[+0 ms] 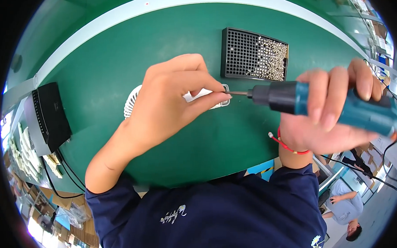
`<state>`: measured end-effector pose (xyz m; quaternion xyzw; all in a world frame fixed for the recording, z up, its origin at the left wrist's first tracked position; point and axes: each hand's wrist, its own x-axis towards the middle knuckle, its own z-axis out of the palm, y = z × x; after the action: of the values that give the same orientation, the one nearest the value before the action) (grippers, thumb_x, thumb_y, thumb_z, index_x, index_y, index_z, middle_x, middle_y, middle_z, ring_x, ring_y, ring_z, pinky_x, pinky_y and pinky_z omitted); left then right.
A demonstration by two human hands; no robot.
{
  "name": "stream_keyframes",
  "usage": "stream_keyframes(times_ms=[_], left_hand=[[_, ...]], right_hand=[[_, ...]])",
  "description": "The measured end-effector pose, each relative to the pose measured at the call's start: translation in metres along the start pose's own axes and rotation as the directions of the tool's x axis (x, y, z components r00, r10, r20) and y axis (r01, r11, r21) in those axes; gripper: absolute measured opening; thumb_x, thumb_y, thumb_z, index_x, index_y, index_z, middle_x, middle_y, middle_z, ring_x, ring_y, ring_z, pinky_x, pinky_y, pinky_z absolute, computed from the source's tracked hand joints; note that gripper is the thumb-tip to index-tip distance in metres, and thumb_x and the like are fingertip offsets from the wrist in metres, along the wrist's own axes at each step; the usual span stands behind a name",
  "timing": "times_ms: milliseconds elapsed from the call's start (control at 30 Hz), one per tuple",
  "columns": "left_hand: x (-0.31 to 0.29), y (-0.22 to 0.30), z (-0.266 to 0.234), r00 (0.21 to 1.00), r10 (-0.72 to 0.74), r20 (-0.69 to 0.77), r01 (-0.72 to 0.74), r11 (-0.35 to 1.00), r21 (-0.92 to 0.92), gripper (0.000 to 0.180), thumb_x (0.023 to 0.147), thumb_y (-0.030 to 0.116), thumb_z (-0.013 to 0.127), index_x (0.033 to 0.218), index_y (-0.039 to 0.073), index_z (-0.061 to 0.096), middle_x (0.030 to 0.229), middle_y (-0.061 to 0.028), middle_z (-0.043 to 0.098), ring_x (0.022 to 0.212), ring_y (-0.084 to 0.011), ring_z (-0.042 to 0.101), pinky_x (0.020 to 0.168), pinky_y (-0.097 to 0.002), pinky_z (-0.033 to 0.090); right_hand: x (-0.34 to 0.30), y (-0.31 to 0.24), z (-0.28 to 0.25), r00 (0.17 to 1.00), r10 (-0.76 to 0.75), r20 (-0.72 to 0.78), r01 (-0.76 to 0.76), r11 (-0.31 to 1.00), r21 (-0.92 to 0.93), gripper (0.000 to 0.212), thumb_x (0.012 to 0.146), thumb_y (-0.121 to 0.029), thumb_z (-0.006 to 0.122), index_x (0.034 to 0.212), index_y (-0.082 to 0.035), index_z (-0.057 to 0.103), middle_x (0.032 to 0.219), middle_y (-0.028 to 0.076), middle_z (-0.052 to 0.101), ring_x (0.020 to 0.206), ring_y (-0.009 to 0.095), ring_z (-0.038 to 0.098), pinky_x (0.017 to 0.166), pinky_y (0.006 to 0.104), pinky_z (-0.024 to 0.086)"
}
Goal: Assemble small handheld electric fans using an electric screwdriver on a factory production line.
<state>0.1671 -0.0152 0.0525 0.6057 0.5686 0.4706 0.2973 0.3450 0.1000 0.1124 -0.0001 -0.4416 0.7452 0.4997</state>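
A teal and black electric screwdriver [281,95] lies in my right hand [328,104], whose fingers wrap its body and are slightly blurred. Its thin metal bit [240,93] points left at the fingertips of my left hand [171,90]. There the left thumb and forefinger are pinched at the bit's tip; whatever they hold is too small and covered to name. Beneath the left hand rests a white part with a ribbed, coiled-looking end [131,100] and a looped end [226,101]; its middle is mostly hidden by the hand.
A black perforated tray [240,55] with many small metal screws [273,59] heaped on its right side stands beyond my hands on the green table [166,31]. A black device [54,119] with cables is at the left edge. Another person [344,201] is at the lower right.
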Motion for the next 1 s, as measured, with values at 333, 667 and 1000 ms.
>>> stream_keyframes(times_ms=[333,667,1000], left_hand=[[-0.005,0.001,0.005,0.997,-0.012,-0.073,-0.007,0.969,-0.248,0.018,0.067,-0.003,0.082,0.082,0.0,0.073,0.067,-0.0009,0.054,0.057,-0.008,0.041,0.049,-0.0227,0.027],[-0.006,0.004,0.0,0.988,0.099,-0.117,-0.109,0.99,-0.09,0.021,0.062,-0.004,0.084,0.078,0.001,0.072,0.066,-0.0006,0.054,0.058,-0.0094,0.042,0.048,-0.0231,0.027],[-0.012,0.001,0.003,0.989,0.113,-0.097,-0.133,0.961,-0.244,0.017,0.065,-0.001,0.084,0.077,-0.001,0.072,0.064,-0.0023,0.055,0.056,-0.0102,0.045,0.047,-0.0234,0.03]], right_hand=[[0.008,-0.003,0.0,0.97,0.072,-0.231,-0.006,0.962,0.274,0.036,0.092,-0.039,0.052,0.094,-0.004,0.05,0.087,0.004,0.053,0.053,0.012,0.049,0.054,0.024,0.045],[0.007,-0.014,0.017,0.989,0.053,-0.139,-0.039,0.993,0.107,0.033,0.091,-0.042,0.049,0.091,-0.009,0.052,0.067,0.003,0.053,0.051,0.013,0.047,0.052,0.0223,0.046],[0.009,-0.02,0.018,0.996,0.092,0.021,-0.093,0.996,0.02,0.036,0.091,-0.042,0.049,0.093,-0.006,0.054,0.091,0.003,0.054,0.049,0.014,0.048,0.048,0.0269,0.043]])
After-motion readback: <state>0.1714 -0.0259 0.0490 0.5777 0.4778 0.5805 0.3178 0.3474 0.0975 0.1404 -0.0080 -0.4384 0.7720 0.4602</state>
